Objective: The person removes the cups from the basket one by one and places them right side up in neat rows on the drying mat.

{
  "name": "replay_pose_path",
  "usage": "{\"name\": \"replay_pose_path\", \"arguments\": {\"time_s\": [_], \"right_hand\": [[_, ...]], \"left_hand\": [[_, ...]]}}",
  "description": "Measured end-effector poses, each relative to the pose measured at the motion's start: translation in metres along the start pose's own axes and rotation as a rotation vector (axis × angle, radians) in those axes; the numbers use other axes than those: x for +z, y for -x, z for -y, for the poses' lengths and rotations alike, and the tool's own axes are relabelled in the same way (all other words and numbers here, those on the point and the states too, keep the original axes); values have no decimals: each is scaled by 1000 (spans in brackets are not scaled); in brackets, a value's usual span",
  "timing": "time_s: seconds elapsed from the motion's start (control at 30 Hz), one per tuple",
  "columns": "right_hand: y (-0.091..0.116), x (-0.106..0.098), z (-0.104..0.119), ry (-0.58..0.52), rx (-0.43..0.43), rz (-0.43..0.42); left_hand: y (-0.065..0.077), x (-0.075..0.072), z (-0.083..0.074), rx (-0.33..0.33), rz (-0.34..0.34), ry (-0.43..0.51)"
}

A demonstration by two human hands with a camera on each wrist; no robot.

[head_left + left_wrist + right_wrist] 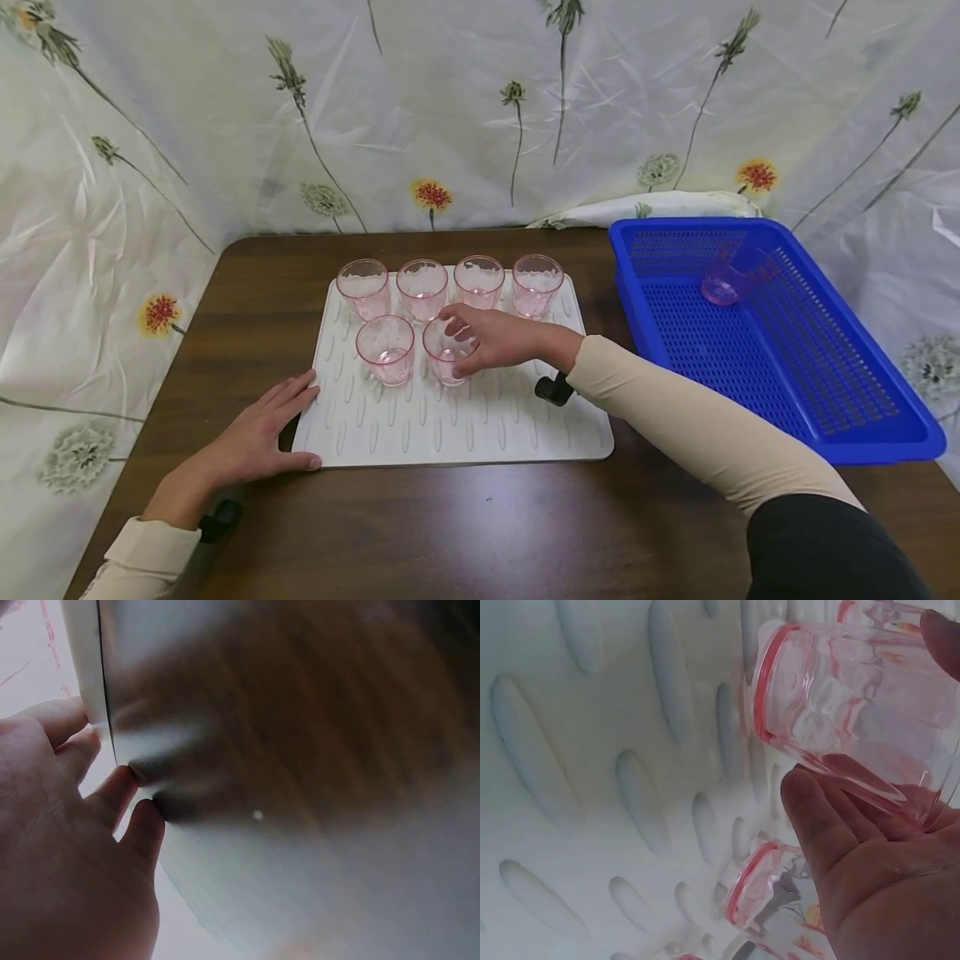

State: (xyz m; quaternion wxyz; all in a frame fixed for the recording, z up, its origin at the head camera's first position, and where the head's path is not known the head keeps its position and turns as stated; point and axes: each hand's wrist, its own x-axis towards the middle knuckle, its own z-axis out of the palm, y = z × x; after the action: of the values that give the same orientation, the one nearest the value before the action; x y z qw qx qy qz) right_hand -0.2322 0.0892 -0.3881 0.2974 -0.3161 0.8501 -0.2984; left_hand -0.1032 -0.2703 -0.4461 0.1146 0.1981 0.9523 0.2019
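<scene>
My right hand (498,337) is at a clear pink-rimmed glass (444,358) in the front row on the white ridged mat (480,429). Its thumb is on the near side and its fingers on the far side. The right wrist view shows the fingers along that glass (855,712), with the thumb near its rim. Just left stands a matching glass (386,354), and behind these a row of several more glasses (480,283). My left hand (255,433) rests at the mat's left edge, fingers spread; fingertips (146,814) meet that edge in the left wrist view.
At the right is a blue perforated plastic basket (780,392) with one pink glass (723,279) leaning inside. The brown wooden table (420,533) carries the mat and basket. A floral plastic sheet (442,108) hangs behind and at both sides.
</scene>
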Motion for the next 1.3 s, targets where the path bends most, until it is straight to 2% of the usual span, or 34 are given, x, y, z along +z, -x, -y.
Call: {"name": "replay_pose_path", "arguments": {"time_s": [0.2, 0.33, 0.5, 0.8, 0.97, 1.07, 1.3], "right_hand": [[-1, 0, 0, 7, 18, 16], [3, -4, 1, 56, 5, 18], [19, -21, 8, 128, -30, -12], [47, -54, 10, 77, -68, -112], [60, -66, 2, 69, -89, -158], [75, -78, -7, 62, -85, -197], [125, -113, -45, 58, 44, -340]], "left_hand": [[0, -2, -2, -9, 10, -2], [0, -1, -2, -4, 5, -1], [0, -2, -3, -17, 7, 5], [0, -3, -3, -43, 32, 6], [0, 0, -2, -43, 37, 4], [0, 1, -3, -32, 31, 3], [-1, -1, -7, -32, 26, 11]]}}
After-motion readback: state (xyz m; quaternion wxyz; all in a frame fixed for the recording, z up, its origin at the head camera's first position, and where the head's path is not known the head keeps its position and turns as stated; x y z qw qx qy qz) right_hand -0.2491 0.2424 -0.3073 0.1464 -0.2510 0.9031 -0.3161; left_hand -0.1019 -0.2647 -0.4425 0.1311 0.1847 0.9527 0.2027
